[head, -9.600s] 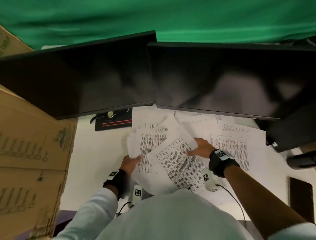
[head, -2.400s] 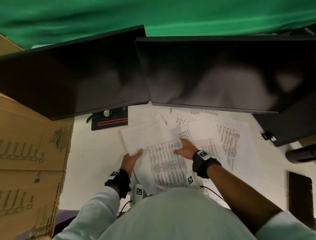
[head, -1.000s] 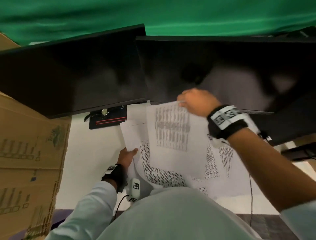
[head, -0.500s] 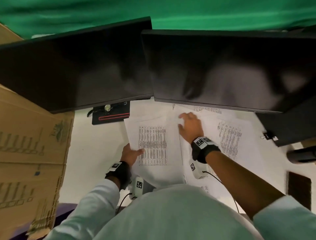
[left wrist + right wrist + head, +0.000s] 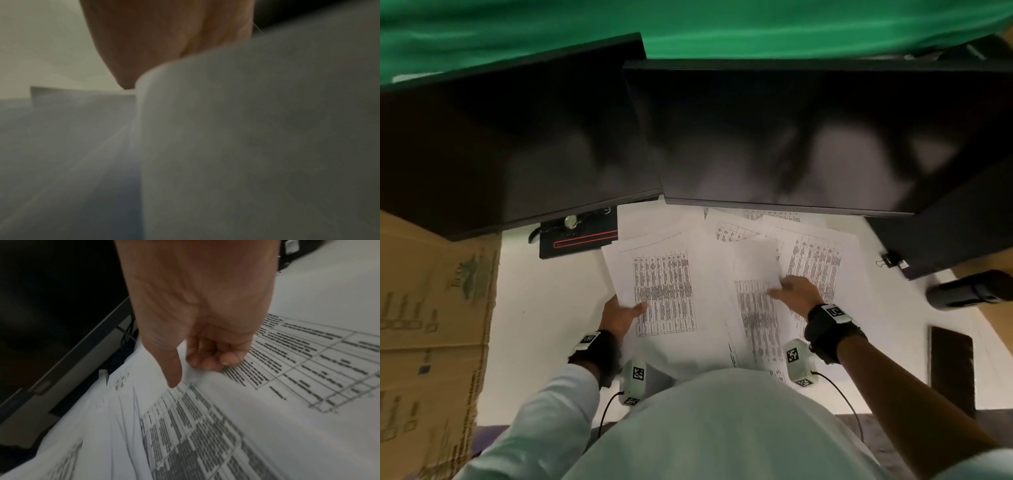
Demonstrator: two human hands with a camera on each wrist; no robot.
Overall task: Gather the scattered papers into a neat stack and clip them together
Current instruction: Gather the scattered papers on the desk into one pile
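A stack of printed sheets [image 5: 664, 291] lies on the white desk [image 5: 544, 308]. My left hand [image 5: 633, 308] grips the stack's near-left edge, thumb on top. In the left wrist view the palm [image 5: 164, 40] and a blurred sheet [image 5: 246, 129] fill the picture. To the right, my right hand [image 5: 779, 287] pinches the edge of a loose sheet [image 5: 756, 308]. The right wrist view shows thumb and curled fingers [image 5: 205, 363] gathering that sheet [image 5: 205, 418]. More loose sheets [image 5: 815, 263] fan out behind it. A small black binder clip [image 5: 887, 262] lies at the far right.
Two dark monitors [image 5: 791, 137] overhang the papers' far edge. A monitor base with a red stripe [image 5: 578, 240] sits at the back left. A cardboard box [image 5: 431, 308] borders the desk's left side. A dark cylinder [image 5: 969, 289] and a flat dark object [image 5: 950, 363] lie right.
My right hand laid a sheet on the left stack, reached to the far sheets, then drew back toward me and now pinches another sheet. The left hand keeps holding the stack.
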